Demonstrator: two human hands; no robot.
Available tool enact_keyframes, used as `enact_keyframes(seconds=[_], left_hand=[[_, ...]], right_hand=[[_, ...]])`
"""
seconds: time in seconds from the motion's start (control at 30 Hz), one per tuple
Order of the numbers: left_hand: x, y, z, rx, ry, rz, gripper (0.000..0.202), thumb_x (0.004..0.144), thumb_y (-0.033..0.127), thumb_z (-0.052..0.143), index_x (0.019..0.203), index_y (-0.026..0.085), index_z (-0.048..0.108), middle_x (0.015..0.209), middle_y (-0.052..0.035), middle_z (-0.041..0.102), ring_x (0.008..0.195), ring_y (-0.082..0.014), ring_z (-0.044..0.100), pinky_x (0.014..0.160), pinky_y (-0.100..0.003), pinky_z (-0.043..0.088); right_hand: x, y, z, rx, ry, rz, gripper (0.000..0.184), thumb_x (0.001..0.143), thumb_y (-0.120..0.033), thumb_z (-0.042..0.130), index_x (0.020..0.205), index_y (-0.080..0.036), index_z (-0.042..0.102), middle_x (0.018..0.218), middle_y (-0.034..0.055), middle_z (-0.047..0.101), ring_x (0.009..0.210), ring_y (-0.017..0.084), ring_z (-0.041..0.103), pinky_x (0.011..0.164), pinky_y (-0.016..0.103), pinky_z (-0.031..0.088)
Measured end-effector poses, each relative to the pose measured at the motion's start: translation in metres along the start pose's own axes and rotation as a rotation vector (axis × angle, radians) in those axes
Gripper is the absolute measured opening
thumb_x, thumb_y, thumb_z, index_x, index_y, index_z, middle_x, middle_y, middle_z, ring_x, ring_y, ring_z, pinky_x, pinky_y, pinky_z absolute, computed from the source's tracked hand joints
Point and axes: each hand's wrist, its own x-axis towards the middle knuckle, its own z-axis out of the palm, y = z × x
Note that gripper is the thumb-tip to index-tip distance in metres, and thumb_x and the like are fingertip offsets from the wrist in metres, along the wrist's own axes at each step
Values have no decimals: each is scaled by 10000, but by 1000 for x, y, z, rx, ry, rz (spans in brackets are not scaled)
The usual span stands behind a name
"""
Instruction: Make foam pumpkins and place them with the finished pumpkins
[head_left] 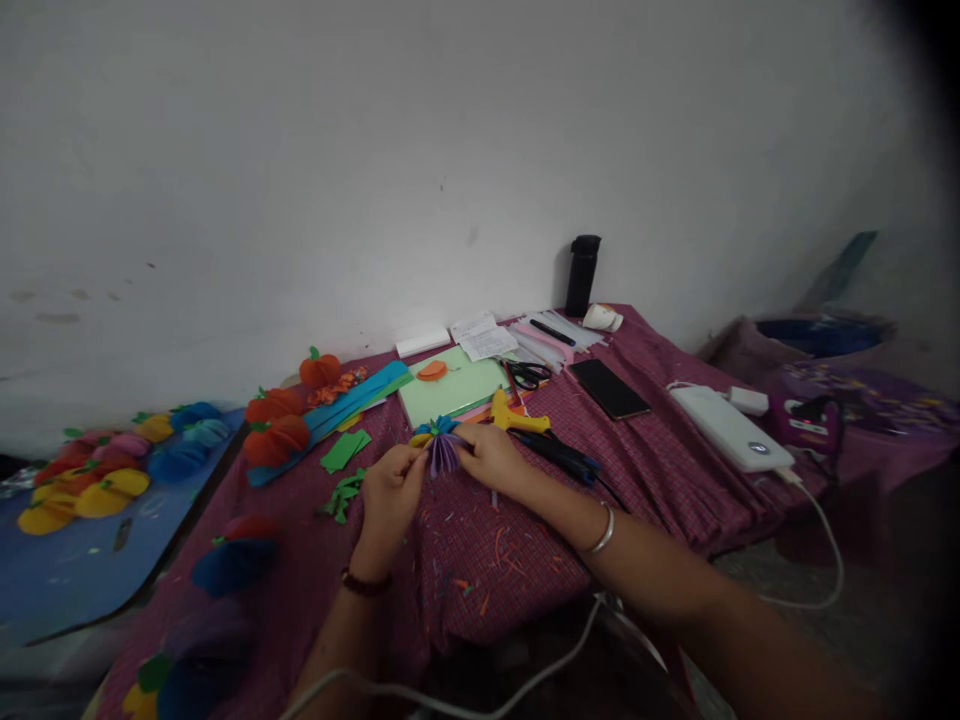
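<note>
Between my two hands is a pleated purple paper fan [444,456], with blue and yellow paper showing just behind it. My left hand [391,497] pinches its left edge between thumb and fingers. On the other side, my right hand [491,458] grips the right edge, fingers closed. A yellow glue gun [517,412] lies just beyond my right hand. Green paper pieces [346,450] and curled green strips [345,495] rest left of my left hand. Small paper scraps [510,555] are scattered on the cloth below the hands.
Paper pumpkins in orange [276,440], yellow [112,492] and blue [234,566] stand at the left. Scissors [528,374], a phone [609,388], a black bottle [582,276] and a white power bank [729,428] lie or stand farther back and right. A white cable [450,702] crosses the front.
</note>
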Motion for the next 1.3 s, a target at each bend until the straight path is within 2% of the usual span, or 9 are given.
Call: enact_keyframes(seconds=[0.23, 0.4, 0.5, 0.7, 0.83, 0.97, 1.07, 1.17, 1.3], left_hand=[[4, 2, 0, 172, 56, 57, 280, 837, 315, 579, 593, 187, 529, 649, 5, 537, 622, -133, 496, 588, -250, 339], [4, 3, 2, 71, -71, 52, 138, 818, 174, 529, 701, 184, 602, 761, -11, 629, 700, -142, 557, 638, -252, 389], [4, 2, 1, 38, -78, 17, 140, 813, 156, 515, 743, 185, 632, 762, -8, 655, 691, -144, 569, 632, -253, 401], [4, 3, 3, -24, -23, -37, 122, 808, 185, 543, 770, 189, 659, 799, -17, 681, 745, -156, 604, 669, -261, 437], [4, -4, 11, -239, 108, -114, 150, 791, 245, 604, 932, 198, 587, 862, -16, 655, 758, -144, 611, 674, -256, 465], [3, -11, 12, -256, 218, -95, 160, 777, 254, 618, 879, 204, 504, 749, 30, 544, 651, -118, 548, 617, -231, 440], [2, -6, 6, -166, 149, -8, 64, 847, 245, 517, 804, 199, 520, 716, 23, 526, 650, -123, 524, 621, -234, 417], [0, 3, -2, -109, 31, 77, 150, 898, 235, 440, 869, 193, 581, 806, -9, 593, 751, -143, 557, 689, -248, 420], [0, 10, -6, -64, -66, 137, 148, 894, 269, 489, 935, 187, 605, 920, -41, 632, 850, -165, 577, 747, -266, 420]], right_hand=[[-1, -2, 0, -38, 1, -23, 125, 827, -146, 533, 713, -170, 578, 669, 0, 571, 636, 129, 480, 593, 230, 280], [-2, -5, 1, -40, -11, -36, 118, 844, -165, 528, 750, -172, 598, 717, 18, 616, 668, 139, 516, 616, 231, 311], [-2, -5, 1, -51, -33, -41, 89, 846, -177, 542, 799, -176, 618, 755, 30, 640, 689, 146, 537, 620, 233, 317], [-1, -1, 4, -98, -71, 23, 155, 849, -171, 534, 706, -173, 594, 621, 14, 590, 578, 130, 475, 559, 236, 264], [-1, 4, 9, 26, -29, 62, 131, 784, -123, 549, 661, -167, 561, 586, -15, 542, 559, 117, 445, 541, 219, 258], [0, 10, 15, 195, 11, 93, 153, 797, -172, 535, 644, -164, 542, 591, -28, 512, 575, 111, 438, 551, 201, 290], [0, 13, 18, 233, 30, 110, 172, 791, -192, 537, 622, -163, 520, 580, -38, 477, 568, 105, 419, 553, 197, 298], [1, 14, 19, 248, 43, 114, 175, 784, -205, 541, 617, -163, 512, 576, -43, 464, 556, 100, 410, 550, 198, 297], [1, 13, 18, 241, 47, 102, 179, 790, -213, 534, 621, -162, 509, 573, -41, 470, 540, 97, 411, 536, 202, 274]])
